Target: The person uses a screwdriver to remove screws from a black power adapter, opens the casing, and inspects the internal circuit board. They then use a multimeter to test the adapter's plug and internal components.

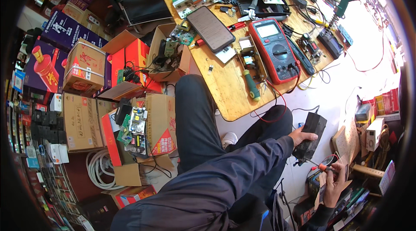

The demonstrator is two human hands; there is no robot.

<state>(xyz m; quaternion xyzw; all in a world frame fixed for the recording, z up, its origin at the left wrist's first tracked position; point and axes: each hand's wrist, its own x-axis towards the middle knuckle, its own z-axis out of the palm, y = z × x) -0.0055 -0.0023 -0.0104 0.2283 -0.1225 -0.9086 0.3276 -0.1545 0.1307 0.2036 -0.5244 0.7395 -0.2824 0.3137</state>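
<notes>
Low on the right, beyond my knee, my left hand [300, 136] grips a black box-shaped device [315, 126] with a cable coming from its upper end. The thumb lies across its side. Below it, my right hand [333, 186] is closed on a screwdriver [322, 167] with an orange handle. The thin shaft points at the lower end of the black device; whether the tip touches it I cannot tell. On the wooden table [229, 105] are a red multimeter [275, 49], a phone [211, 27] and a green-handled screwdriver [251, 85].
Circuit boards and tools crowd the table's far side. An open carton [161, 129] with circuit boards stands on the left, near stacked boxes [86, 66] and a coiled white hose [100, 171]. Boxes and tools lie close around my right hand. A red lead [284, 106] hangs off the table edge.
</notes>
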